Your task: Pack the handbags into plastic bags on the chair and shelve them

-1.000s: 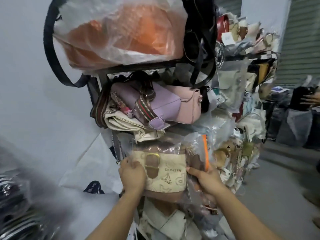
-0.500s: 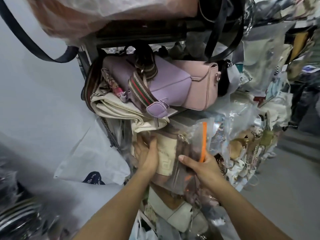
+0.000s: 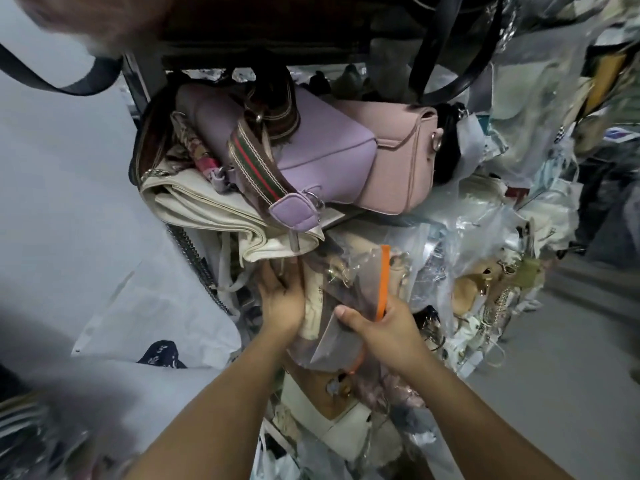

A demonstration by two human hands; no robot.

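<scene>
At the left end of the rack [image 3: 138, 86], on the tier under the sagging cream bag [image 3: 207, 216], my left grip [image 3: 282, 301] lies flat with its fingers straight. It presses against the left face of the handbag [image 3: 313, 303] and curls round nothing.

The handbag sits at that tier's front edge, partly in the gap and turned on its side inside a clear plastic bag [image 3: 360, 268]. It is below the lilac bag [image 3: 311, 147] and the pink bag [image 3: 398, 161].

My right grip [image 3: 377, 329] is closed on the plastic bag's right side, thumb on top and fingers wrapped beneath, right at the orange zip strip [image 3: 383, 278].

I judge the parcel light and soft-sided, giving under a squeeze. The film looks slick and loose, so it will likely slide over the handbag inside. I would hold through the film onto the handbag's firm body and lower edge, not the slack plastic or the zip strip, which could pull open. The metal fittings may snag neighbouring wrap, and the drooping cream bag may drag along as the parcel goes deeper.
</scene>
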